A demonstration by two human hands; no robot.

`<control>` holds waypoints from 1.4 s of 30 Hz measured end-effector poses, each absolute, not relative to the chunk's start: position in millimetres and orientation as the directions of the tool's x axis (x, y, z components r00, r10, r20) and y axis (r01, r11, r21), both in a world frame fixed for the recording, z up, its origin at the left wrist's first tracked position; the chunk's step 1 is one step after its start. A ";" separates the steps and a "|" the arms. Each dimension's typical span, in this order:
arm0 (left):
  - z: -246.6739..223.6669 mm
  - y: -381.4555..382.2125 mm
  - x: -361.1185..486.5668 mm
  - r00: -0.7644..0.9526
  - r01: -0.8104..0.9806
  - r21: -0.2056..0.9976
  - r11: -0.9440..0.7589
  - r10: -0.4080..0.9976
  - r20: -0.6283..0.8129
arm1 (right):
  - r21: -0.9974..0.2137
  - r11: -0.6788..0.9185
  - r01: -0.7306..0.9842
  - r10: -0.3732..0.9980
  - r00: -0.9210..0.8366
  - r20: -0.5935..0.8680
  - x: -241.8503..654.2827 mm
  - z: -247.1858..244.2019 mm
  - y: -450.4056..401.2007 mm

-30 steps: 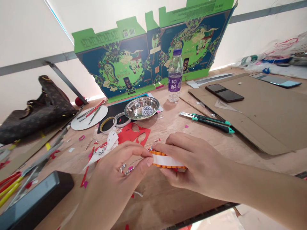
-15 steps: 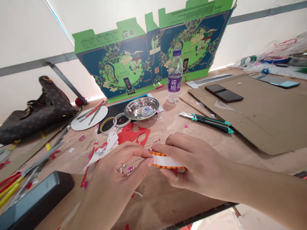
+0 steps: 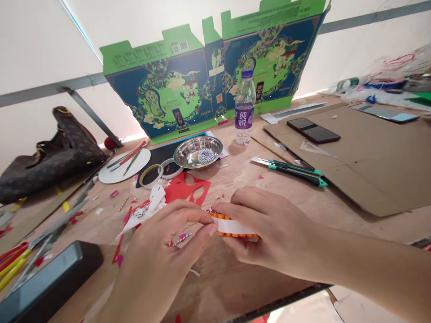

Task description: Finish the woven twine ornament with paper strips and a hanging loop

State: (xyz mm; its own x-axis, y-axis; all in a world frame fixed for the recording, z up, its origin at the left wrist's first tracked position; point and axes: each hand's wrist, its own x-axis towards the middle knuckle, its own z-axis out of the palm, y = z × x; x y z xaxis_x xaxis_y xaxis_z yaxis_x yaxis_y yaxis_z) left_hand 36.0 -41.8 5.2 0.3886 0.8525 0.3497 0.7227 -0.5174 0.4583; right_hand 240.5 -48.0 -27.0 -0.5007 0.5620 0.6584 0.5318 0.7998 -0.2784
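Head view: orange craft piece (image 3: pixel 234 225) with white strip, near centre, over table (image 3: pixel 218 282). Left hand (image 3: pixel 173 240) pinches its left end; right hand (image 3: pixel 266 226) clamps its right part. Metal bowl (image 3: pixel 183 153) beyond, bottle (image 3: pixel 244 116) right of bowl.

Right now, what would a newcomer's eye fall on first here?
Likely the big green-and-blue cardboard box, opened out and standing across the back, with a purple-capped bottle before its right half. Next, in the lower middle, the left hand and right hand hold an orange-edged piece with a white strip.
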 end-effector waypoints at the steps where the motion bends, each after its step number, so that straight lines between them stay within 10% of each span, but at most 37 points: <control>1: 5.2 -42.3 36.4 0.382 0.726 0.457 -0.513 0.854 0.352 | -0.277 0.799 0.534 0.563 -0.501 0.658 240.5 -27.0 -47.9; 42: 5.3 -41.5 33.2 0.374 0.699 0.532 -0.478 0.878 0.297 | -0.325 0.790 0.520 0.593 -0.510 0.624 240.2 -29.7 -47.9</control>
